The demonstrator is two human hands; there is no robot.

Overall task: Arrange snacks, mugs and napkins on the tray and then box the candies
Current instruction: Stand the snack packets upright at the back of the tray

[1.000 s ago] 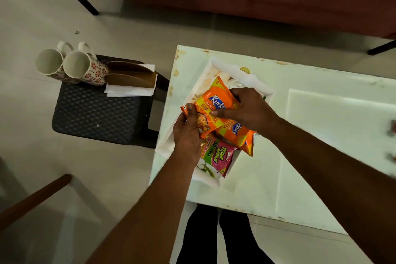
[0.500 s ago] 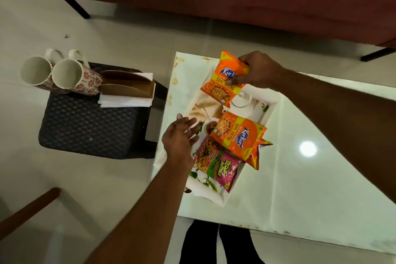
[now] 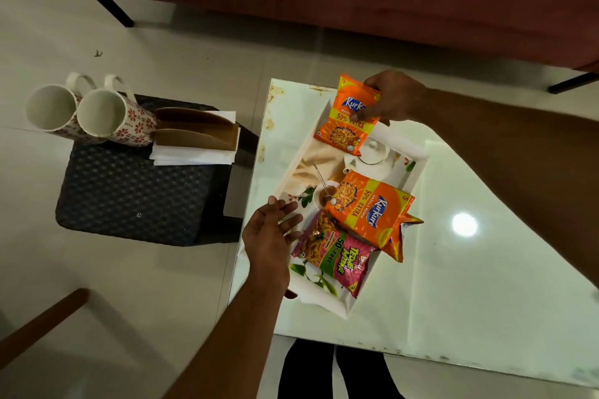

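On the tray (image 3: 418, 157): our right hand (image 3: 393, 97), fingers clamped on an orange snack packet (image 3: 348, 125) at its far end; left hand (image 3: 270, 233), fingers apart, beside the pink packet (image 3: 334, 257).

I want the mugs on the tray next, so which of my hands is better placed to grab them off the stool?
Left. The left hand is empty, open, and on the tray's stool side, nearer the mugs. The right hand is holding a Kurkure packet at the far end.
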